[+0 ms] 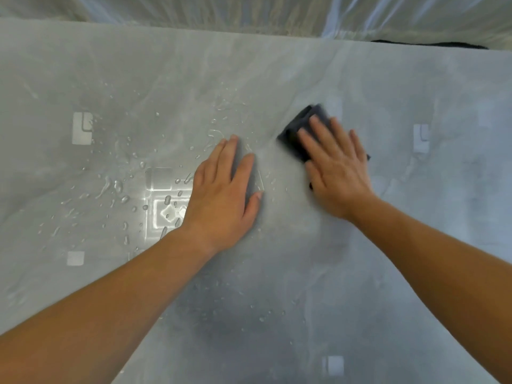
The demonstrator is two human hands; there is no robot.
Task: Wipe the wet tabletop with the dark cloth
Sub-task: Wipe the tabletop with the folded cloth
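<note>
The grey marbled tabletop fills the view. Water drops and small puddles lie mostly on its left half and around the middle. A dark folded cloth lies right of centre, slightly blurred. My right hand presses flat on the cloth, fingers spread, covering most of it; its dark edge shows beyond my fingertips and beside my wrist. My left hand rests flat on the bare wet surface just left of the cloth, fingers together, holding nothing.
Bright ceiling lights reflect in the wet surface at the left. The table's far edge meets a sheet of pale plastic. A dark strip lies at the far right edge.
</note>
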